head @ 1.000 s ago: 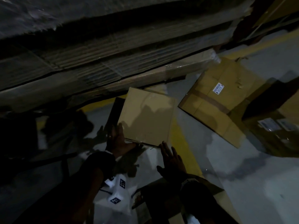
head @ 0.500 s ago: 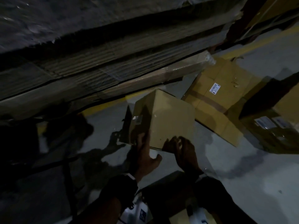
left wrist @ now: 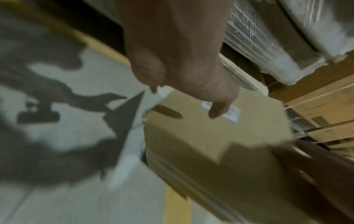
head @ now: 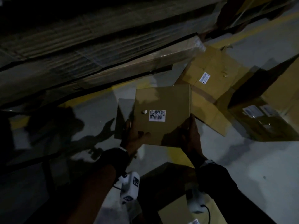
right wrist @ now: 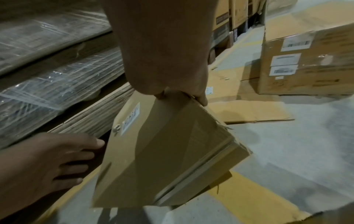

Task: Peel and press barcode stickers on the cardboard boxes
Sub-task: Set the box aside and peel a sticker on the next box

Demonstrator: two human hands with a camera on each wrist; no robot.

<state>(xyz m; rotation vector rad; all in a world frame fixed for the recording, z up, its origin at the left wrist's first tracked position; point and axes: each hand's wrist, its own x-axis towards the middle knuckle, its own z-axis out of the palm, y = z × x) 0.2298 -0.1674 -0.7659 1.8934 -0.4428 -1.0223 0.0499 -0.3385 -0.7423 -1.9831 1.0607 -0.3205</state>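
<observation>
I hold a small brown cardboard box [head: 163, 126] above the grey floor with both hands. A white barcode sticker [head: 157, 115] lies flat on the face turned toward me, with a small white scrap [head: 144, 112] just left of it. My left hand [head: 134, 136] grips the box's lower left edge, thumb on the stickered face. My right hand [head: 189, 135] grips the lower right corner. In the left wrist view my thumb [left wrist: 218, 110] partly covers the sticker [left wrist: 234, 112]. In the right wrist view my right hand [right wrist: 182, 94] pinches the box [right wrist: 162, 151] at its top corner, and the sticker [right wrist: 131, 118] shows edge-on.
Flattened cardboard [head: 210, 97] with a white label [head: 204, 77] lies on the floor to the right. A large labelled box [head: 267, 120] stands beyond it. Film-wrapped stacks of cardboard [head: 97, 54] run along the back. Another box [head: 174, 210] sits by my knees. Yellow floor lines [head: 90, 97] cross below.
The box has come up off the floor and been turned, so its stickered face now points at me. Both hands have shifted from its near edge to its lower corners.
</observation>
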